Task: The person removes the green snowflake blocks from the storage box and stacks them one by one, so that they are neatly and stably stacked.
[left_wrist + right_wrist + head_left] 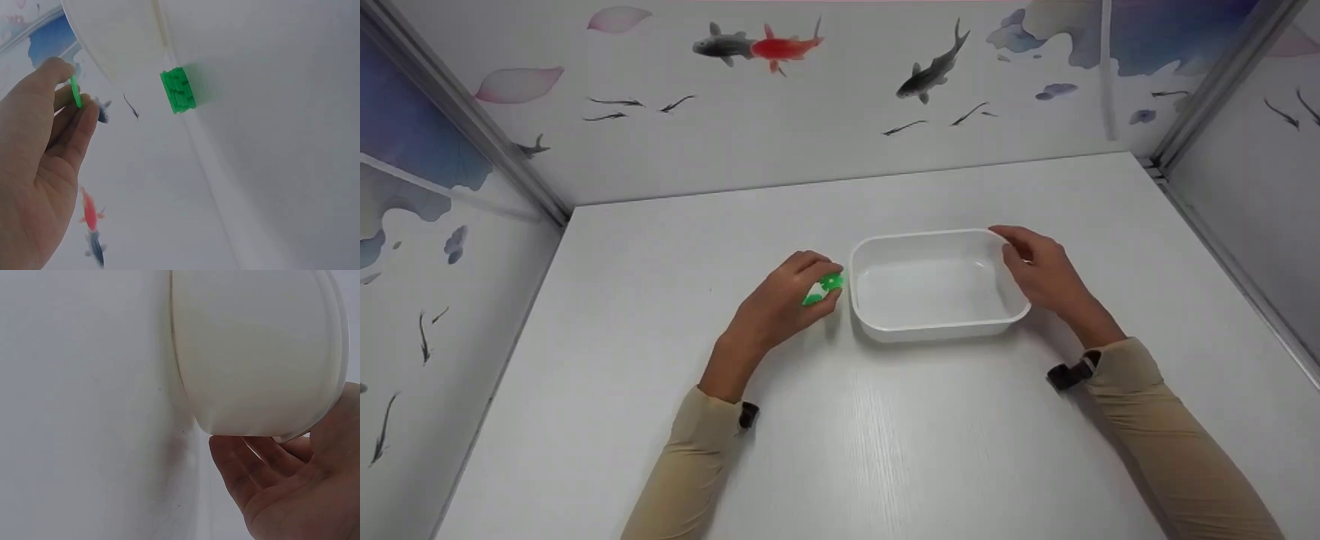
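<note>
My left hand [780,300] is just left of a white plastic tub [934,330], pinching a thin green scalloped piece [831,283] between thumb and fingers. The left wrist view shows that green piece [75,91] nearly edge-on. Below and beside the hand, a short stack of green notched pieces [178,90] stands on the table close to the tub. At the tub's right end, my right hand [1046,274] holds the rim and wall. Its fingers [228,461] lie against the outside wall in the right wrist view, where the thumb is hidden.
The white table [825,450] carries the tub near its middle. A panel [825,127] painted with fish rises along the back edge, with further panels left and right in metal frames. Dark wrist cameras [1072,373] sit at both cuffs.
</note>
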`<action>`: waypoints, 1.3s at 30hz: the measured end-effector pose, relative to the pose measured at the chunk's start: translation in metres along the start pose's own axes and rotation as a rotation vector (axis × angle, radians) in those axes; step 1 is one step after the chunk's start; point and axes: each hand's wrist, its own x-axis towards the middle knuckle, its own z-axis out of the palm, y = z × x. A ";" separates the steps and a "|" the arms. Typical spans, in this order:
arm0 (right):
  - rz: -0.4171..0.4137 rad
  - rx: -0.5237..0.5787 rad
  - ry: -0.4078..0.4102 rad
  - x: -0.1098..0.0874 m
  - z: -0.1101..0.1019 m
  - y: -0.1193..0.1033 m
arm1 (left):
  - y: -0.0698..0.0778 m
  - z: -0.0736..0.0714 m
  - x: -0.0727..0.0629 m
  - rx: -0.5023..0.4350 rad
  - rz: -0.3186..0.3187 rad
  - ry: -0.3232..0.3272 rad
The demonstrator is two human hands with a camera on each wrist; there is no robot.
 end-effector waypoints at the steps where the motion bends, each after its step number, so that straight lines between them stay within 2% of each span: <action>1: 0.003 0.001 -0.004 0.000 0.000 0.000 | -0.001 -0.001 -0.002 0.010 -0.011 -0.004; 6: 0.000 0.002 -0.012 0.000 -0.001 -0.001 | -0.007 -0.004 -0.007 0.017 -0.062 -0.039; 13: 0.001 -0.004 0.001 0.000 0.000 -0.002 | -0.013 -0.005 -0.011 -0.072 -0.094 -0.117; 22: -0.010 -0.001 -0.002 -0.001 -0.001 -0.004 | -0.015 -0.005 -0.012 -0.132 -0.179 -0.277; 39: 0.014 -0.015 0.017 0.002 0.001 0.003 | -0.020 -0.001 -0.011 -0.177 -0.236 -0.336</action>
